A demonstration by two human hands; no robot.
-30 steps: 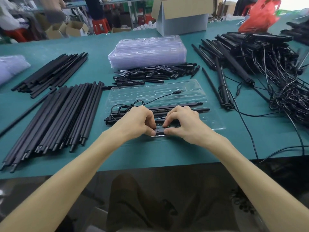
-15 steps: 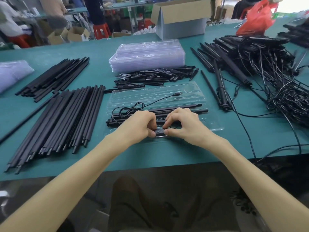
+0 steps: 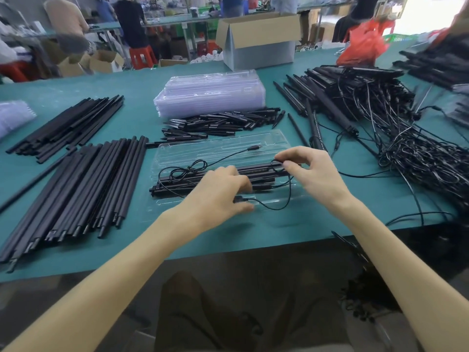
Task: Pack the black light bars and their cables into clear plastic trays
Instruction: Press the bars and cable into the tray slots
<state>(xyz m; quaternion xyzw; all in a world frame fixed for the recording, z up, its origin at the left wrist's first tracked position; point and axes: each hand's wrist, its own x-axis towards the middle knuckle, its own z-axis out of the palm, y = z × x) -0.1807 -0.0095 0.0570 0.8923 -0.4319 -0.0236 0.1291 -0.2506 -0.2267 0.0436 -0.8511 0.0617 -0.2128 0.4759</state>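
Your left hand [image 3: 220, 196] pinches a small black inline piece [image 3: 238, 198] of the cable [image 3: 279, 209] at the near channel of the clear tray [image 3: 228, 148]. Your right hand [image 3: 314, 174] has thumb and forefinger closed on a cable loop over the right end of the light bars [image 3: 182, 182], which lie in the tray mid-table.

The heap of short black parts [image 3: 223, 123] crowds the far rim, with the stack of empty trays [image 3: 210, 95] behind it. Long black rods [image 3: 83, 189] lie just beside the tray's left edge. The tangled bars and cables [image 3: 380, 118] spill in from the right.
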